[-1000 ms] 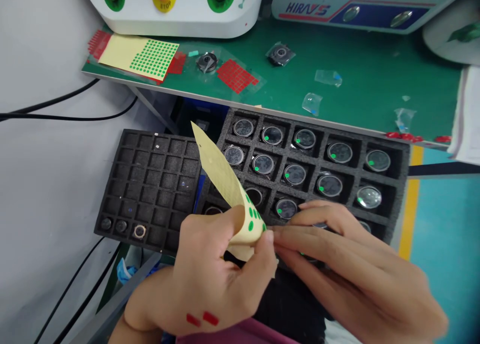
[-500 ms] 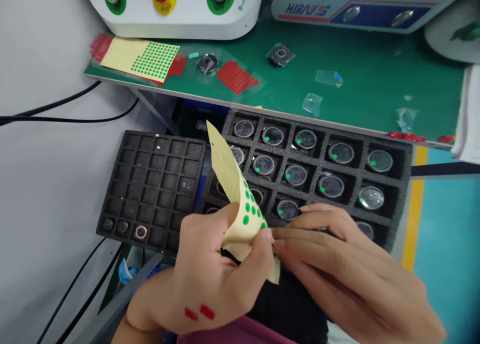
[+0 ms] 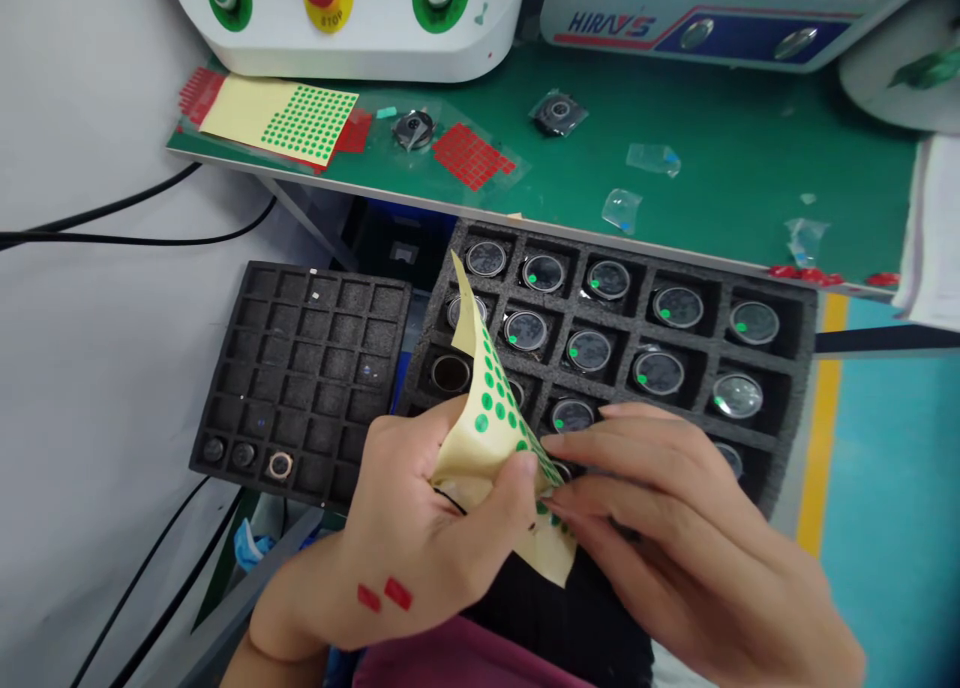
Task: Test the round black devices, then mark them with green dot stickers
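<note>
My left hand point(image 3: 442, 518) is closed on a bent cream sticker sheet point(image 3: 472, 448) with rows of round green stickers, its thumb pressing on the front. Two red stickers are stuck on the back of that hand. My right hand point(image 3: 675, 518) pinches at the sheet's right edge with thumb and fingers; whether a sticker is between them I cannot make out. Beneath both hands lies a black foam tray point(image 3: 802, 368) with round, dark-faced watch-like parts point(image 3: 679, 308) in its compartments. Many of those parts carry a green dot. The hands hide the tray's lower part.
At left a second foam tray point(image 3: 307, 358) holds a few small round parts. Along the green bench point(image 3: 720, 168) lie another green-dot sheet point(image 3: 300, 118), red stickers point(image 3: 474, 156), two wrapped round parts and plastic scraps. White machines point(image 3: 367, 48) stand behind.
The sheet has curled differently, its upper tip shifting right and its lower corner spreading out. My right hand has moved slightly left, its fingers closer against the sheet. The view has shifted a little.
</note>
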The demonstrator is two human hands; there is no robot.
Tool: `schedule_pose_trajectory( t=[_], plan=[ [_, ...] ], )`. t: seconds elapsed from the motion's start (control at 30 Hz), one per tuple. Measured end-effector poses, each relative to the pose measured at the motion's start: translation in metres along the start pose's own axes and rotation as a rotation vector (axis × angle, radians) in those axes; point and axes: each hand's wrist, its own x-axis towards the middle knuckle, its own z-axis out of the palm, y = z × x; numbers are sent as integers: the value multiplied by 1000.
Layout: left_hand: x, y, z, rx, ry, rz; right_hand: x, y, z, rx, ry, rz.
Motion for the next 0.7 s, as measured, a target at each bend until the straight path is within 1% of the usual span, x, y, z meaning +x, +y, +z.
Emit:
schedule_pose_trajectory(
  t=[0.03, 0.07, 0.1, 0.13, 0.2, 0.23, 0.27, 0.3, 0.37, 0.4, 0.5, 0.6, 0.7],
  plan=[
    [0, -1, -1, -8, 3, -6, 1, 0, -1, 9, -14, 16],
    [1, -2, -3, -24, 32, -21, 2, 2, -3, 14, -16, 44],
    [1, -4, -5, -43, 125, -37, 2, 5, -5, 15, 19, 95],
    [2, -7, -9, -67, 271, -60, 3, 10, -5, 18, 83, 168],
    [4, -16, -20, -97, 673, -79, 4, 24, -2, 55, 205, 354],
    [5, -21, -26, -105, 839, -84, 4, 32, 1, 93, 211, 443],
    [6, -26, -31, -108, 943, -86, 3, 39, 6, 141, 156, 516],
    [6, -31, -37, -110, 980, -91, 2, 46, 12, 189, 42, 567],
    [4, -40, -43, -121, 936, -120, -1, 56, 26, 234, -205, 638],
    [3, -44, -44, -132, 903, -139, -3, 59, 32, 231, -297, 662],
    [-2, -52, -43, -163, 871, -161, -9, 56, 46, 196, -489, 656],
    [-5, -58, -41, -162, 837, -186, -18, 46, 55, 137, -608, 571],
    [-5, -62, -39, -91, 769, -163, -28, 38, 62, 59, -629, 514]
  ],
)
